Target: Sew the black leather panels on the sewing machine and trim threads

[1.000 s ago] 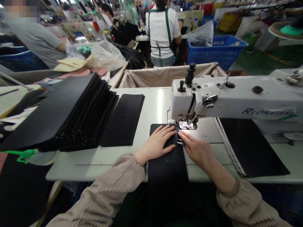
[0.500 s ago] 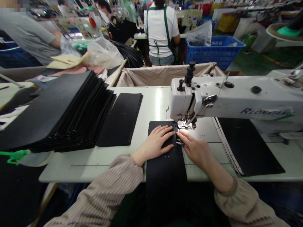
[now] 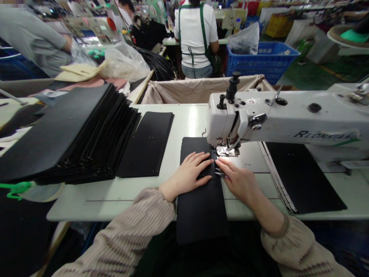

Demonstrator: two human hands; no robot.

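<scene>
A long black panel [image 3: 201, 215] lies on the sewing table, its right edge running by the presser foot [image 3: 226, 151] and its near end hanging over the table's front edge. My left hand [image 3: 191, 173] rests flat on the panel with fingers spread. At the panel's right edge, just in front of the foot, are the fingertips of my right hand [image 3: 239, 181]. Tucked in that hand is a pair of thread snips [image 3: 220, 173], blades pointing left; its handles are mostly hidden. The white sewing machine [image 3: 273, 117] reaches in from the right.
On the left stands a tall stack of black panels [image 3: 86, 127], with a smaller pile [image 3: 145, 144] beside it. More black panels [image 3: 302, 177] with pale edges lie right of the needle. Behind the table are a beige cloth-lined bin [image 3: 184, 92], a blue crate [image 3: 259, 57] and co-workers.
The black panel has slid forward, away from me, past the presser foot, so less of it hangs off the front. Both hands stay at nearly the same spot.
</scene>
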